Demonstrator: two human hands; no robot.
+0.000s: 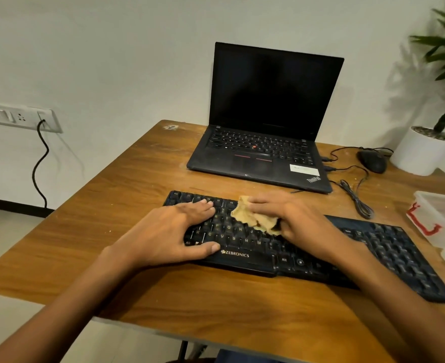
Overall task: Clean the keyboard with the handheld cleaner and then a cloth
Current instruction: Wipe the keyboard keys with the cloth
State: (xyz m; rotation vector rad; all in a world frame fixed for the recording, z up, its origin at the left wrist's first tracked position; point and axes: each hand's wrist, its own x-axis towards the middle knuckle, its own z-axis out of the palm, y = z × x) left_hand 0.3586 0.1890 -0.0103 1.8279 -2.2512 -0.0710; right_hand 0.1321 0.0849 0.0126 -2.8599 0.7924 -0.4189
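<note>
A black keyboard lies slantwise across the wooden table, its left end farther from me. My left hand rests flat on the keyboard's left part, fingers spread over the keys and thumb along the front edge. My right hand grips a crumpled tan cloth and presses it onto the keys near the keyboard's middle. No handheld cleaner is in view.
An open black laptop stands behind the keyboard, with cables and a black mouse to its right. A white plant pot sits at the back right. A clear plastic box is at the right edge. A wall socket is left.
</note>
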